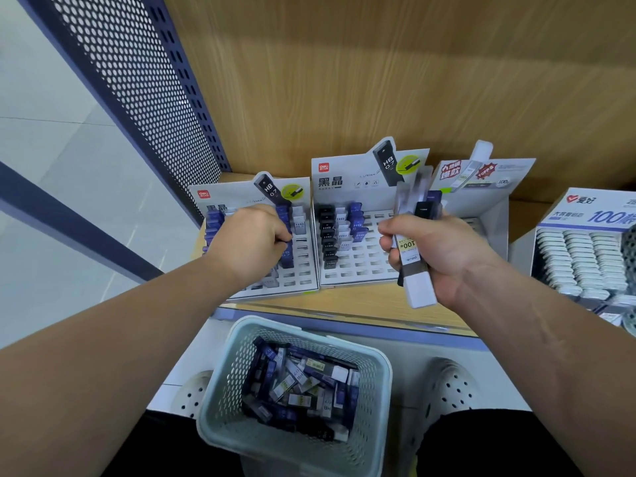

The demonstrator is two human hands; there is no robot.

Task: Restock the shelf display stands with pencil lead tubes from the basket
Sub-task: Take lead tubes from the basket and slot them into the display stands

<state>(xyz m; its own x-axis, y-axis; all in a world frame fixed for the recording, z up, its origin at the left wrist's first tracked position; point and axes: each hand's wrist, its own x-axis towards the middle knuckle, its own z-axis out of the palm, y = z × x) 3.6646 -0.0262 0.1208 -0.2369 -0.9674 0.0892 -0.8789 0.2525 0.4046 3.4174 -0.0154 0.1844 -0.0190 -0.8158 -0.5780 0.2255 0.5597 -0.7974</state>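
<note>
A pale green perforated basket [380, 380] on my lap holds several pencil lead tubes [303, 383]. Three display stands sit on the wooden shelf. Over the left stand [306, 270], my left hand [249, 241] has its fingers curled, pinching a blue tube [287, 251] at the stand's slots. My right hand [435, 256] grips a bundle of tubes [413, 242], white, black and blue, in front of the middle stand [358, 266], which holds black, white and blue tubes. The right stand [488, 204] is partly hidden behind my right hand.
A box of white lead cases [581, 256] marked 100 stands at the far right. A perforated blue metal side panel [137, 80] bounds the shelf on the left, a wood-grain back panel [378, 70] behind. My shoes [451, 387] show below the shelf edge.
</note>
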